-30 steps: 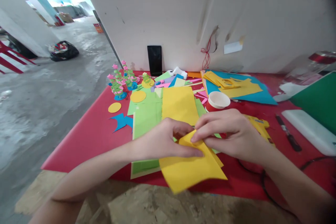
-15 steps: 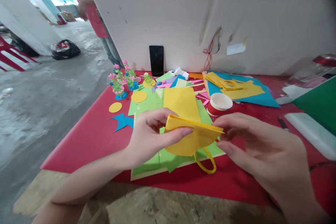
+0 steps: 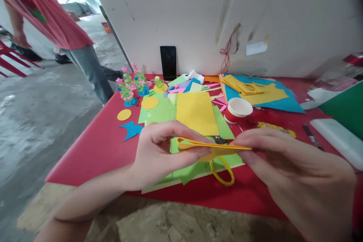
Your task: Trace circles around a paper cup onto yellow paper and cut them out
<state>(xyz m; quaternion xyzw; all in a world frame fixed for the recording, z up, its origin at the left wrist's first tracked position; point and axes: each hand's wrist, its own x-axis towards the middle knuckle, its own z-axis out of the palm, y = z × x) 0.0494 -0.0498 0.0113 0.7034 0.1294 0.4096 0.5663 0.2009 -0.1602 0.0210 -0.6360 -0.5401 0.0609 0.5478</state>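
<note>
A folded piece of yellow paper (image 3: 211,147) is held nearly edge-on above the table. My left hand (image 3: 167,145) pinches its left part between thumb and fingers. At the right end, my right hand (image 3: 295,174) grips the paper between thumb and fingertips. Beneath lie scissors with a yellow handle loop (image 3: 224,176), partly hidden by the folded piece. Behind it, a flat yellow sheet (image 3: 197,113) rests on green sheets (image 3: 160,115).
Paper trees (image 3: 129,92) with pink stars stand at the back left, near yellow circles (image 3: 124,114). A paper cup (image 3: 239,110), yellow cutter (image 3: 276,128) and marker (image 3: 313,136) lie rightward. A phone (image 3: 168,62) leans on the wall. A person (image 3: 61,30) walks at left.
The folded yellow paper has tipped from showing its face to nearly edge-on. My right fingers have closed on its right end. The person at left has come further into view.
</note>
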